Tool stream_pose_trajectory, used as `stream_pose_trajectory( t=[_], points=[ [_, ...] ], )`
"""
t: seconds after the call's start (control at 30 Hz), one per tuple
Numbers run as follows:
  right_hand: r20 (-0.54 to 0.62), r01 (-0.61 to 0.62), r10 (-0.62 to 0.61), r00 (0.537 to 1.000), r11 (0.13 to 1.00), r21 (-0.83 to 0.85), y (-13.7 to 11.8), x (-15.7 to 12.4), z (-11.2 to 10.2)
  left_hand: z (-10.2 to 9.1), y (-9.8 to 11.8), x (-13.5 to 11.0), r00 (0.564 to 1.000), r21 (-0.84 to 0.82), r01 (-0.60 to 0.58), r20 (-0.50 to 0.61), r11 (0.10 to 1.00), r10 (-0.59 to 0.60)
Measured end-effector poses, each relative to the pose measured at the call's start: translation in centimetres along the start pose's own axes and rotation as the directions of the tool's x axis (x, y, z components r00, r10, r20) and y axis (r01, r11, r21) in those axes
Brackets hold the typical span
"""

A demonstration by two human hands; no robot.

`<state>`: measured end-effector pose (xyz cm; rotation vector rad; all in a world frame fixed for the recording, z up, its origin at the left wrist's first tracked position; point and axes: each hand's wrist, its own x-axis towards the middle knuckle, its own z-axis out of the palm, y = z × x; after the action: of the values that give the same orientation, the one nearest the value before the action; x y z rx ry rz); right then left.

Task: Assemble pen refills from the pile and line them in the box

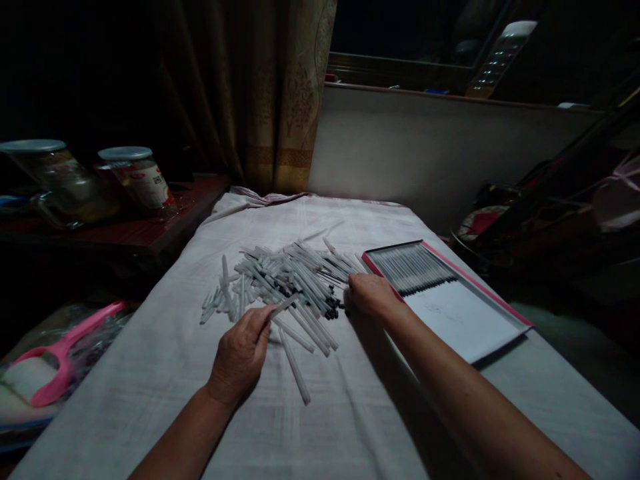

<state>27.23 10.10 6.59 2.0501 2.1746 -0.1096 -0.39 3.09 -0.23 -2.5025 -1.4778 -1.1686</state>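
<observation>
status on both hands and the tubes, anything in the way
Left hand pinching one translucent tube. Right hand at tube pile, grip hidden. Right forearm partly covers open box.

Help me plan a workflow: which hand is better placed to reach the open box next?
Probably the right hand: it is close beside the open box. The left hand is farther off, near the pile of tubes, and pinches a pale tube.
</observation>
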Motion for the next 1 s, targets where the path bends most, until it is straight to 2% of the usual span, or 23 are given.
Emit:
stream_pose_trajectory(
  t=[0.1,0.13,0.17,0.2,0.23,0.3,0.33,0.4,0.47,0.63,0.83,1.0],
  points=[
    [-0.061,-0.053,0.058,0.996,0.995,0.082,1.2,-0.9,0.3,0.0,0.0,0.0,1.0,-0.017,0.021,0.013,1.0,-0.021],
    [-0.12,-0.063,0.085,0.989,0.982,0.181,1.7,-1.3,0.7,0.0,0.0,0.0,1.0,-0.021,0.027,0.01,0.999,-0.027],
    [-0.21,-0.057,0.137,0.968,0.936,0.348,2.2,-1.8,1.1,0.1,-0.1,0.0,0.999,-0.026,0.035,0.006,0.999,-0.035],
    [-0.294,-0.026,0.218,0.931,0.841,0.54,2.7,-2.2,1.7,0.1,-0.1,0.0,0.999,-0.031,0.046,0.004,0.998,-0.046],
    [-0.352,0.034,0.32,0.879,0.697,0.716,3.1,-2.6,2.2,0.1,-0.1,0.1,0.998,-0.038,0.059,0.004,0.998,-0.059],
    [-0.342,0.165,0.505,0.792,0.362,0.917,3.6,-3.3,2.9,0.1,-0.1,0.1,0.996,-0.053,0.088,0.012,0.995,-0.087],
    [-0.303,0.216,0.556,0.774,0.218,0.952,3.6,-3.5,3.0,0.1,-0.1,0.2,0.995,-0.057,0.099,0.018,0.993,-0.099],
    [-0.235,0.278,0.574,0.784,0.013,0.96,3.4,-3.8,2.4,0.0,-0.1,0.3,0.993,-0.056,0.115,0.028,0.992,-0.114],
    [-0.228,0.317,0.535,0.814,-0.08,0.945,2.8,-4.0,1.3,-0.1,0.0,0.3,0.993,-0.05,0.118,0.028,0.992,-0.116],
    [-0.32,0.387,0.463,0.826,-0.055,0.92,0.5,-4.6,-0.7,-0.1,0.0,0.3,0.994,-0.05,0.105,0.021,0.993,-0.104],
    [-0.371,0.398,0.364,0.854,-0.001,0.917,-1.5,-4.6,0.0,-0.2,0.0,0.3,0.995,-0.087,0.096,0.035,0.992,-0.093],
    [-0.361,0.383,0.374,0.854,0.017,0.924,-1.9,-4.5,0.2,-0.2,0.1,0.3,0.993,-0.106,0.114,0.034,0.988,-0.111]
  ],
)
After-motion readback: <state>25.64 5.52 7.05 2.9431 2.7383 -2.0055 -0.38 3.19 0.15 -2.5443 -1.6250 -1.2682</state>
